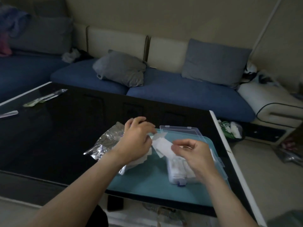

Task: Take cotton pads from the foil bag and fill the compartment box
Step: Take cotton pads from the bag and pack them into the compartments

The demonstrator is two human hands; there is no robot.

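A crumpled silver foil bag (106, 145) lies on the black table, partly under my left forearm. My left hand (136, 140) and my right hand (195, 154) both pinch white cotton pads (164, 147) held between them above the teal mat (147, 181). The clear compartment box (178, 172) sits on the mat under my right hand, with white pads inside and its lid (178, 130) standing open behind. More white pads (139, 161) lie beneath my left wrist, at the bag's mouth.
The glossy black table (65, 136) has a white right edge (229, 158). Plastic wrappers (44, 98) lie at its far left. A blue sofa with grey cushions (214, 63) runs behind. A bag of items (231, 128) sits on the floor to the right.
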